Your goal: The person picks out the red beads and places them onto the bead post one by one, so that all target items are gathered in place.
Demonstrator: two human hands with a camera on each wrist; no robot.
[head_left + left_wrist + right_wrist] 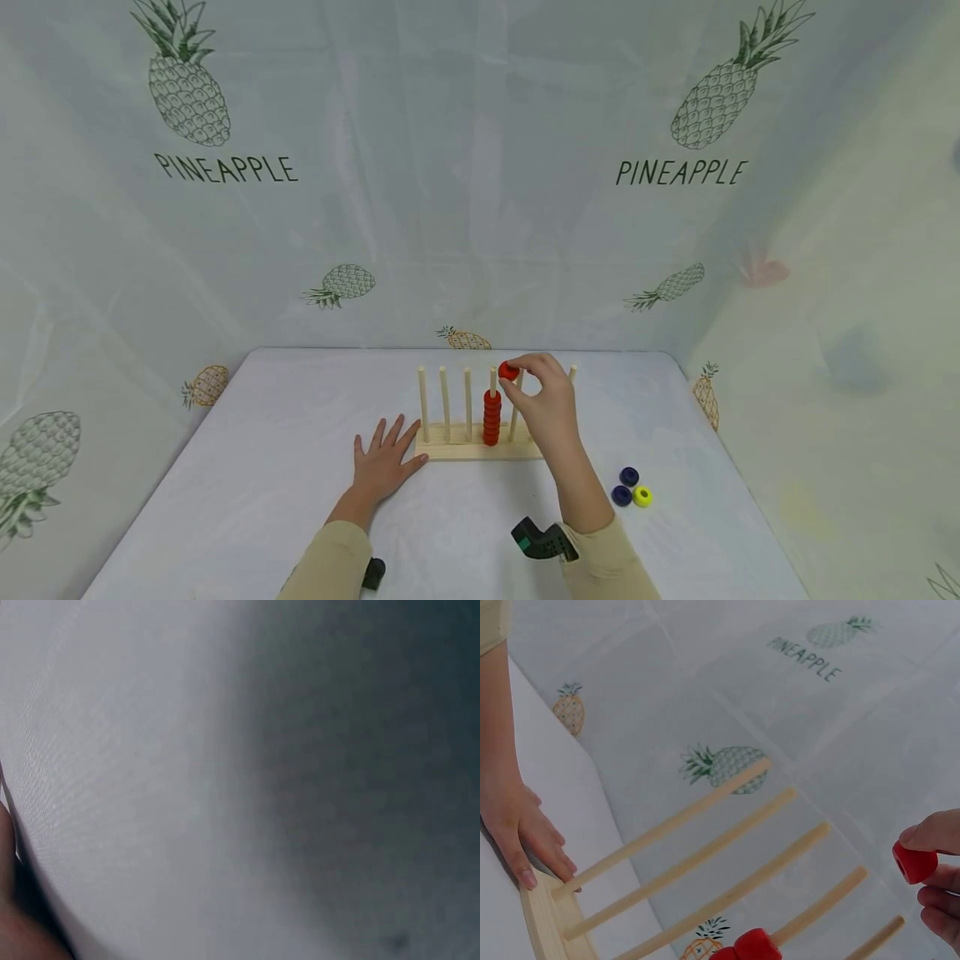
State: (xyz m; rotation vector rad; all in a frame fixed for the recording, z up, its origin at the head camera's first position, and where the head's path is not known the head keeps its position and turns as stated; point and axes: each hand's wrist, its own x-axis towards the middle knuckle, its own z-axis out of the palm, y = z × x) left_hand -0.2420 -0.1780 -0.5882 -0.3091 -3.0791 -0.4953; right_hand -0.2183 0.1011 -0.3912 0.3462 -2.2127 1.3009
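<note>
A wooden peg stand (465, 452) with a row of upright pegs rests on the white table. Red beads (491, 419) are stacked on one middle peg, whose top stays bare. Between thumb and fingers, my right hand (553, 408) pinches another red bead (915, 864), just right of that peg's tip and apart from it in the right wrist view. My left hand (381, 468) lies with fingers spread on the table, touching the stand's left end. The right hand hides part of the stand's right side. The left wrist view is mostly blurred cloth and shadow.
To the right of the stand, two dark blue beads (628, 477) and a yellow bead (642, 497) lie on the table (262, 467). Behind it hangs a pale curtain (480, 208) printed with pineapples. Each wrist wears a black camera (543, 540).
</note>
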